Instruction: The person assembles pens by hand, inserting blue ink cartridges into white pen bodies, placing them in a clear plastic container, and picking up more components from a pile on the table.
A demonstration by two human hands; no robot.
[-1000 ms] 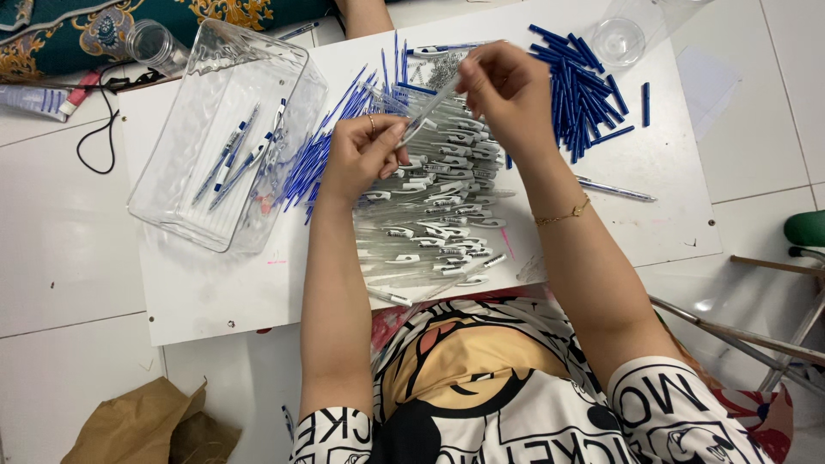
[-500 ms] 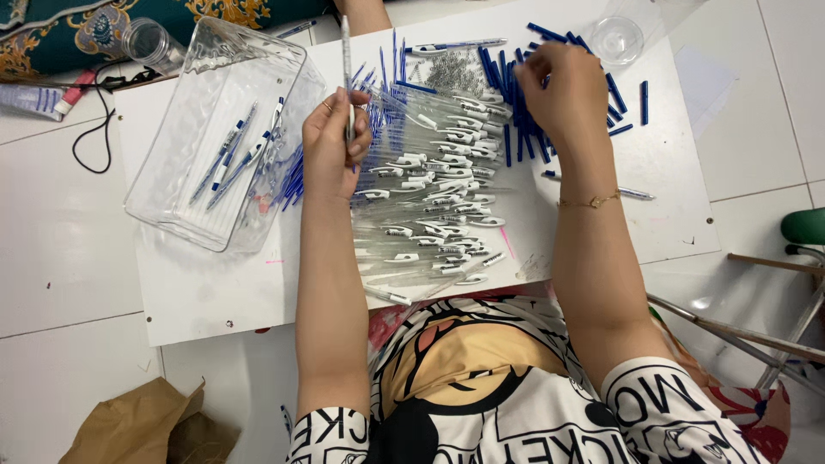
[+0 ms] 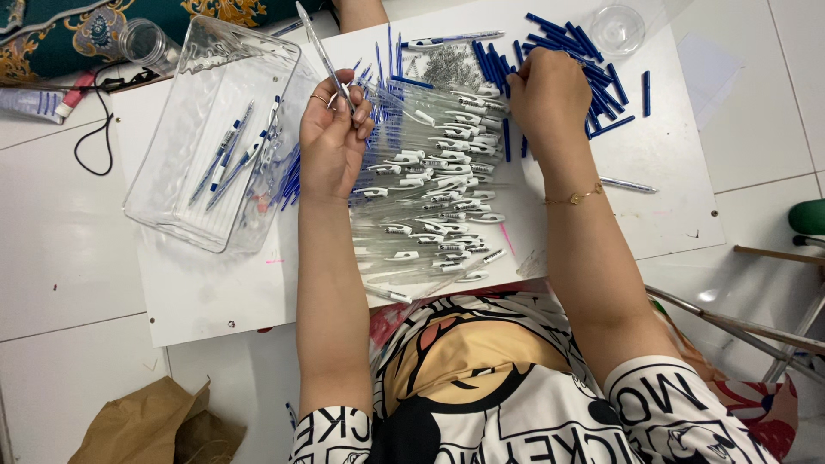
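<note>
White board (image 3: 215, 283) on tiled floor | our left hand (image 3: 331, 142) pinches clear pen barrel (image 3: 320, 50), tip upward | our right hand (image 3: 550, 94) curled over blue caps pile (image 3: 593, 47), grip unclear | clear barrels heap (image 3: 438, 198) between hands.

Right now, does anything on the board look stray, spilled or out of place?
One pen lies alone right of the right hand's wrist, apart from the clear barrel pile and the blue caps. Otherwise nothing looks spilled or damaged.

A white board (image 3: 215, 292) carries clear pen barrels (image 3: 434, 202), blue pen parts (image 3: 593, 64) and a clear tray (image 3: 172, 198).
</note>
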